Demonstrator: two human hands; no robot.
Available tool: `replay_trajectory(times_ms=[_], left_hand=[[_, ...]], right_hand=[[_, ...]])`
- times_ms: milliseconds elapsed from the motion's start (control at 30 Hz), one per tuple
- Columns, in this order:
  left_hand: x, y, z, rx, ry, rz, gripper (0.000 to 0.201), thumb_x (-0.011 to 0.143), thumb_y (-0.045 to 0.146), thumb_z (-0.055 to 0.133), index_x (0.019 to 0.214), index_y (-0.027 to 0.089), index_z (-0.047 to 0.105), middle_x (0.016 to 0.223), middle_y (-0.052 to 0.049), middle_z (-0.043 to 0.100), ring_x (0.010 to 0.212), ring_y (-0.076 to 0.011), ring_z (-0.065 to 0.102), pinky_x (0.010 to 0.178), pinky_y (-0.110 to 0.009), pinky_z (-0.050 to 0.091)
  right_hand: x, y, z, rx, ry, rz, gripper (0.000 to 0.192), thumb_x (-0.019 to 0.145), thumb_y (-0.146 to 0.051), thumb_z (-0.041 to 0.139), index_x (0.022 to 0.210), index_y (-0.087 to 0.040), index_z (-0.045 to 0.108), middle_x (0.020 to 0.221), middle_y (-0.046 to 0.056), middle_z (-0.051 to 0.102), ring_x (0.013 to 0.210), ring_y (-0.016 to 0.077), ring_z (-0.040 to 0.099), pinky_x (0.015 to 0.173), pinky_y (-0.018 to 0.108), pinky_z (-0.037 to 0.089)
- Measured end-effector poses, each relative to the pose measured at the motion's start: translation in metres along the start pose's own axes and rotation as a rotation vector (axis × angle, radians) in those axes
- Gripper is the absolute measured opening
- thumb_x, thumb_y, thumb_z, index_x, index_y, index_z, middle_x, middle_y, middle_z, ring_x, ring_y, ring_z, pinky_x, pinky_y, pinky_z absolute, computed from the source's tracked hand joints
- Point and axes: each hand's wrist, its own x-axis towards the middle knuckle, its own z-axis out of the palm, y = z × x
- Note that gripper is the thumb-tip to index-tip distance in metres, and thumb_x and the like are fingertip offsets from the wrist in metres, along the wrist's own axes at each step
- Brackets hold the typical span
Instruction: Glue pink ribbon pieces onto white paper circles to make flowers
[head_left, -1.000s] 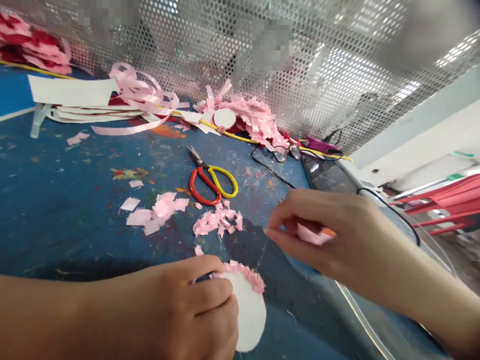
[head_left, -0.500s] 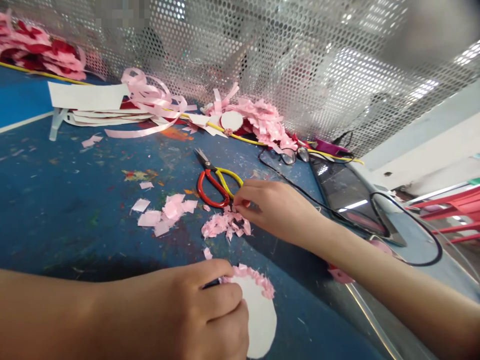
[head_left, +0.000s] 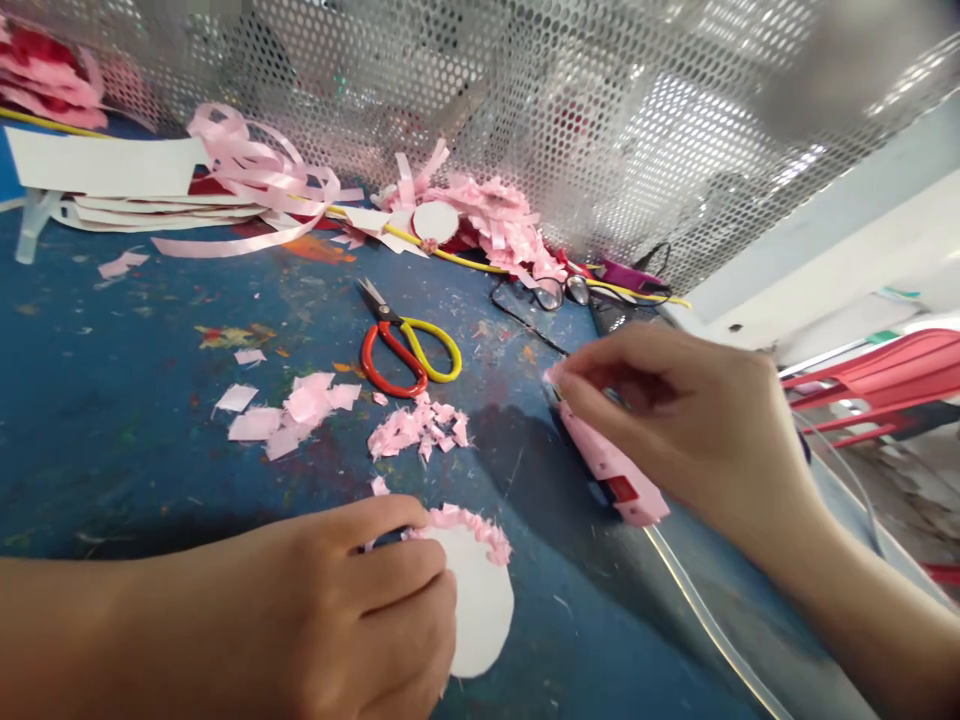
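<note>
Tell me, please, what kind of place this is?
Probably a craft workbench in a small workshop. The paint-stained blue table holds scissors, pink paper scraps and ribbon, and the right hand touches a pink glue gun.

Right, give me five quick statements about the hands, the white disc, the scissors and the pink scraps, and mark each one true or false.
1. The left hand holds a white disc edged with pink fringe. True.
2. The right hand grips the scissors. False: it holds a pink glue gun.
3. The scissors have one red and one yellow handle. True.
4. The scissors stand upright. False: they lie flat on the blue table.
5. Pink paper scraps lie just in front of the scissors. True.
</note>
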Motion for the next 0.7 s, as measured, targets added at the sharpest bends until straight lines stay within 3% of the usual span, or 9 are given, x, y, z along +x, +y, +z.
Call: replay_trajectory(times_ms=[100,200,300,433,700], left_hand=[[0.0,0.0,0.002,-0.002,0.002,0.053,0.027,0.087,0.02,0.052,0.11,0.019,0.066,0.106,-0.005,0.07,0.097,-0.0215,0.06,0.094,-0.038,0.051],[-0.001,-0.001,0.004,-0.004,0.01,0.056,0.028,0.089,0.021,0.048,0.11,0.02,0.066,0.109,-0.005,0.069,0.099,-0.0211,0.059,0.094,-0.038,0.051],[-0.003,-0.002,0.006,0.002,0.008,0.052,0.029,0.091,0.022,0.046,0.111,0.021,0.066,0.114,-0.002,0.067,0.102,-0.0212,0.057,0.094,-0.038,0.051],[-0.004,0.0,0.009,0.008,0.004,0.049,0.028,0.09,0.024,0.049,0.112,0.02,0.065,0.114,-0.002,0.067,0.103,-0.0215,0.057,0.095,-0.038,0.05],[-0.005,0.002,0.011,0.002,0.002,0.047,0.032,0.083,0.03,0.058,0.112,0.018,0.065,0.114,-0.005,0.067,0.105,-0.0229,0.058,0.093,-0.038,0.051]], right_hand=[[-0.024,-0.013,-0.008,0.332,-0.265,-0.003,0.012,0.08,-0.015,0.059,0.071,-0.022,0.063,0.06,-0.005,0.059,0.049,0.0068,0.049,0.044,0.018,0.039],[-0.052,-0.025,-0.002,0.374,-0.393,-0.132,0.014,0.082,-0.01,0.055,0.077,-0.02,0.062,0.067,-0.003,0.061,0.058,0.0073,0.055,0.053,0.017,0.044],[-0.071,-0.031,0.009,0.268,-0.362,-0.213,0.018,0.088,-0.01,0.047,0.079,-0.018,0.061,0.069,0.001,0.06,0.061,0.0106,0.054,0.054,0.022,0.043],[-0.074,-0.031,0.017,0.222,-0.306,-0.212,0.02,0.09,-0.01,0.045,0.078,-0.017,0.06,0.068,0.001,0.058,0.061,0.0111,0.052,0.054,0.024,0.042],[-0.062,-0.032,0.015,0.168,-0.397,-0.281,0.028,0.094,-0.012,0.039,0.077,-0.016,0.061,0.069,0.002,0.058,0.06,0.0119,0.051,0.053,0.025,0.042]])
